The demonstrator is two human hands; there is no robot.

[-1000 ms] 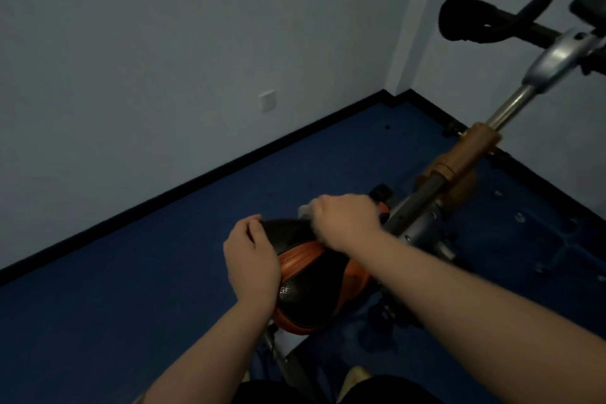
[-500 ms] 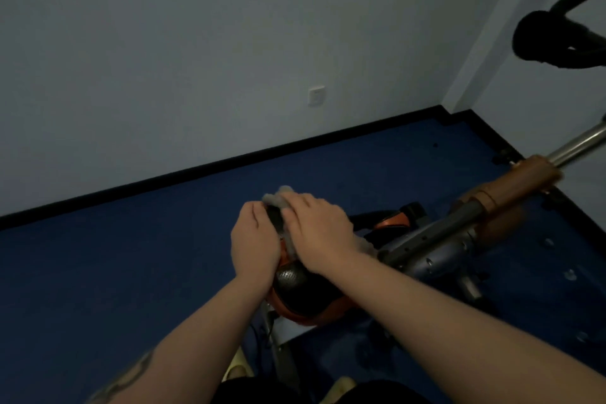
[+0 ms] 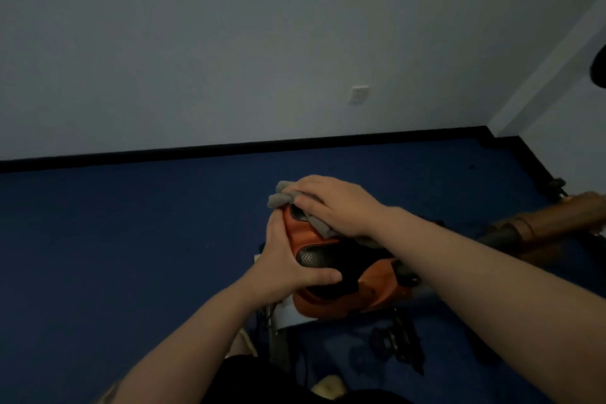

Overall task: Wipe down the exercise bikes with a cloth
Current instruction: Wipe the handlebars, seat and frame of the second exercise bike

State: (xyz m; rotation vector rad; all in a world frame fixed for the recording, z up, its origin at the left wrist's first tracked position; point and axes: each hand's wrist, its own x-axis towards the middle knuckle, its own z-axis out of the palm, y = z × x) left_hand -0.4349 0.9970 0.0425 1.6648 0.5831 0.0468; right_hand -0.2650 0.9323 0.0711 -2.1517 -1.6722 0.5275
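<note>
Apparently cloth under right hand.

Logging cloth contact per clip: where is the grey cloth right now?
In the head view, the grey cloth lies centre-frame on the orange-and-black bike saddle, pressed under the right hand, just above the left hand.

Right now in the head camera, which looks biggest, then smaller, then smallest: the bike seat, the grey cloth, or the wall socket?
1. bike seat, clearly biggest.
2. grey cloth, though the right hand covers part of it.
3. wall socket, smallest, but it is farther away, so it may only look tiny.
</note>
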